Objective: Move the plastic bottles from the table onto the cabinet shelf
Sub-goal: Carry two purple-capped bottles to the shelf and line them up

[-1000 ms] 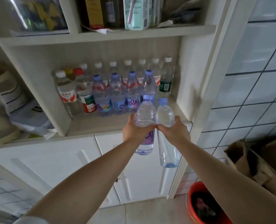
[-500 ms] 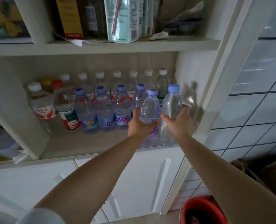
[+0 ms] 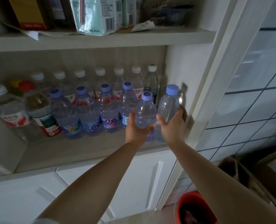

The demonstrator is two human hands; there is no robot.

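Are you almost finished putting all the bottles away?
Lots already stand on the shelf: a white-capped back row and purple-capped bottles in front. Two more are in hand: the left hand grips one bottle, the right hand another, at the row's right end. The table isn't in view, so I can't tell what's left.

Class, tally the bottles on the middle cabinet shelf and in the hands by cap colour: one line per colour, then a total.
White-capped bottles: 8
Purple-capped bottles: 6, counting one in the left hand and one in the right hand
Red-capped bottles: 1
Yellow-capped bottles: 1
Total: 16
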